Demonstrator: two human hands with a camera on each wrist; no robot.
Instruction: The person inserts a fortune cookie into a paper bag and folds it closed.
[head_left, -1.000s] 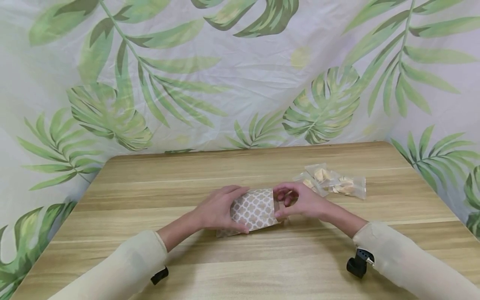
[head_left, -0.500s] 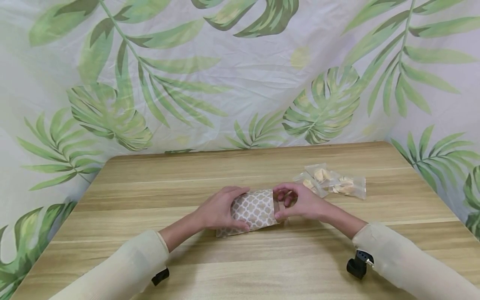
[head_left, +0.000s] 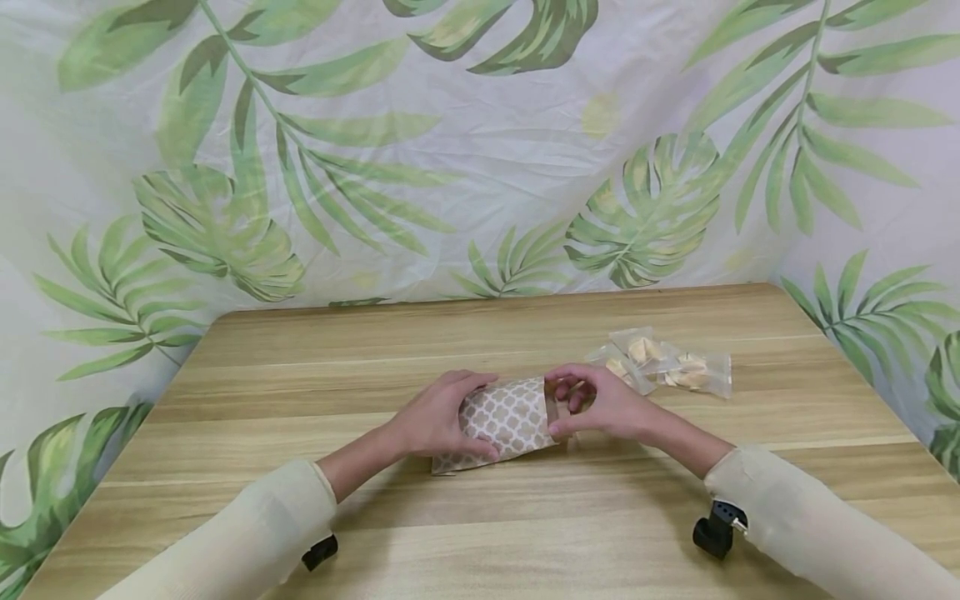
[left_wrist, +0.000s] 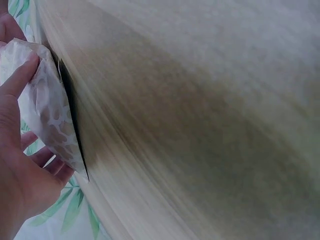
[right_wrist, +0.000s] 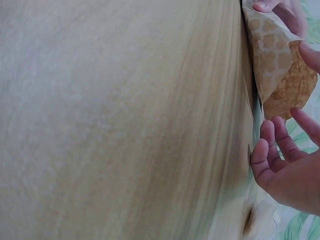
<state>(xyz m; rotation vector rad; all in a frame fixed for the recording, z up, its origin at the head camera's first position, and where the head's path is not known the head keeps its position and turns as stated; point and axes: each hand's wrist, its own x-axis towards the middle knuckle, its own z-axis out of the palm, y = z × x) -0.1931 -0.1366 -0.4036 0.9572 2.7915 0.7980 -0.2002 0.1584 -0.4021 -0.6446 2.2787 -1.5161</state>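
A tan paper bag (head_left: 512,417) with a white lattice pattern lies on its side on the table, its mouth facing right. My left hand (head_left: 438,415) grips the closed half, thumb along the near side and fingers over the far side. At the mouth, my right hand (head_left: 613,403) holds the rim between thumb and index finger, and the other fingers curl beside it. The right wrist view shows the bag's plain brown inside (right_wrist: 291,84) gaping between that thumb and index finger. In the left wrist view, the left thumb (left_wrist: 22,75) presses the patterned paper.
Several small clear packets (head_left: 693,372) with pale tan folded pieces inside lie just behind the right hand. The wooden table (head_left: 525,533) reaches back to a leaf-print cloth (head_left: 487,167). Black wrist mounts (head_left: 712,533) hang below both sleeves.
Both hands stay nearly in place around the bag. The bag's patterned side shifts very slightly; the packets have not moved.
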